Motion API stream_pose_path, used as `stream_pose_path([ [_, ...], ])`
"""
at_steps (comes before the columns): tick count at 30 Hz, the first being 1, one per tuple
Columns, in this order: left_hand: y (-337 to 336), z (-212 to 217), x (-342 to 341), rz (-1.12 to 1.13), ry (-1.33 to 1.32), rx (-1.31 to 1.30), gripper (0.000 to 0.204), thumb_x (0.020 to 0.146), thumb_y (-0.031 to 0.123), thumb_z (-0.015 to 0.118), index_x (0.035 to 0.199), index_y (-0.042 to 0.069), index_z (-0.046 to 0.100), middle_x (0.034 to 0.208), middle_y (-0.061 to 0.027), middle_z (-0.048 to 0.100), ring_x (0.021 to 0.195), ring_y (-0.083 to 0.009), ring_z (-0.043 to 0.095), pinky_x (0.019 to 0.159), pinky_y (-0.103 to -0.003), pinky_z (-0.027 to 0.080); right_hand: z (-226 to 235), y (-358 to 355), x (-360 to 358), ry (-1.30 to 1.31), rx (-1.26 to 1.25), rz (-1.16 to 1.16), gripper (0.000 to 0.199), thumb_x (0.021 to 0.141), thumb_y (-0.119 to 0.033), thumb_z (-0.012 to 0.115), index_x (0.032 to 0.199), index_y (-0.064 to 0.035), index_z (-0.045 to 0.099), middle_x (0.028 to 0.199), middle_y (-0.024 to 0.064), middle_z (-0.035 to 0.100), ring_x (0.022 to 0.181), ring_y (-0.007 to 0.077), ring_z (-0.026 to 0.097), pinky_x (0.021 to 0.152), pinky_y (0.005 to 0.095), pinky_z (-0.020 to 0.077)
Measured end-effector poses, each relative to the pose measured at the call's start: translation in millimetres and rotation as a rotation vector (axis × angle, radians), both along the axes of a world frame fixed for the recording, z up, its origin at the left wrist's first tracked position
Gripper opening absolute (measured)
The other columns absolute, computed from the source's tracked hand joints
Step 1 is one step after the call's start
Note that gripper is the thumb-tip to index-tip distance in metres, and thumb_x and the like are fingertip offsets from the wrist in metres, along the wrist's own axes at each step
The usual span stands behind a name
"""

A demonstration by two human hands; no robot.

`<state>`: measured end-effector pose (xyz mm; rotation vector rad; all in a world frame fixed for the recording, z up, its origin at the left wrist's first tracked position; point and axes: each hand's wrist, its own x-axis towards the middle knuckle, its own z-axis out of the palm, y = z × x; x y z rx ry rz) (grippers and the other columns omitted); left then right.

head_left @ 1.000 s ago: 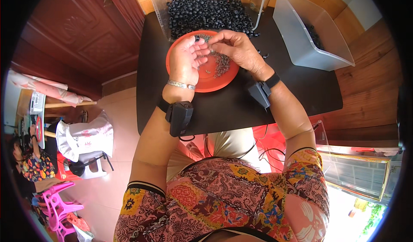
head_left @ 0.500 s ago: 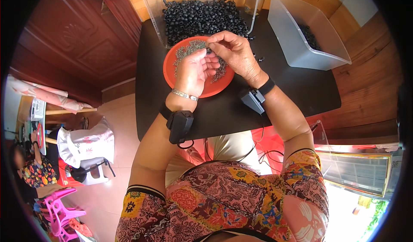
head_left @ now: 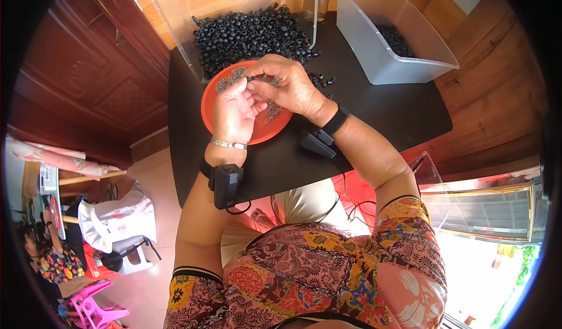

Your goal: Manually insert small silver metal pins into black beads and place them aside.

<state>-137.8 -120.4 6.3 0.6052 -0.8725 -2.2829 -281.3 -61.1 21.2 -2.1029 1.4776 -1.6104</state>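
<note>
Above a round orange tray (head_left: 208,111) my two hands meet. A small black ring-like piece (head_left: 250,78) shows at my left thumb tip, pinched by my left hand (head_left: 233,113), palm turned up with its fingers curled. My right hand (head_left: 294,88) comes in from the right, thumb and forefinger pinched together at the same black piece; anything between those fingertips is too small to make out. Many tiny grey metal-looking parts (head_left: 273,113) lie in the tray under my hands. Just behind it, a heap of black ring-like pieces (head_left: 252,36) spills from a clear bin (head_left: 321,13).
On the dark table (head_left: 374,115), a few loose black pieces (head_left: 324,81) lie right of the heap. A translucent bin (head_left: 389,68) holding black pieces stands back right. Behind is a jar (head_left: 316,4). Another person (head_left: 55,259) sits far left, near a pink stool (head_left: 93,308).
The view has shifted, so table and tray sit further left and lower. My right fingertips have closed in on the black piece at my left thumb.
</note>
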Motion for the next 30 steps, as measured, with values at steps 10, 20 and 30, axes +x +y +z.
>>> stream_pose_path([
  [10,-3.2,0.5,0.2,-0.057,0.039,-0.092,0.021,0.090,0.026,0.052,0.101,0.009,0.058,0.088,-0.0014,0.062,0.081,-0.0143,0.058,0.072,-0.029,0.045,1.8,0.2,-1.4,-0.016,-0.088,0.038,0.018,0.075,-0.005,0.072,0.093,-0.0066,0.069,0.086,0.0070,0.065,0.080,0.0228,0.063,0.070,0.0318,0.0523],
  [20,-4.7,-1.4,-1.5,-0.021,0.055,-0.146,0.018,0.091,0.023,0.052,0.103,0.011,0.057,0.087,0.0001,0.060,0.080,-0.0125,0.058,0.069,-0.027,0.046,5.6,2.9,-2.8,-0.028,-0.012,0.013,0.027,0.077,-0.007,0.074,0.102,-0.0052,0.067,0.093,0.0055,0.063,0.080,0.0139,0.060,0.067,0.0256,0.0494],
  [30,-4.4,-1.3,-0.8,-0.007,0.048,-0.130,0.018,0.090,0.022,0.052,0.102,0.009,0.058,0.086,-0.0016,0.062,0.081,-0.0139,0.059,0.070,-0.029,0.046,9.9,6.3,-5.9,0.225,-0.156,-0.052,0.022,0.077,-0.010,0.074,0.098,-0.0069,0.068,0.095,0.0079,0.066,0.086,0.0230,0.062,0.077,0.0337,0.0514],
])
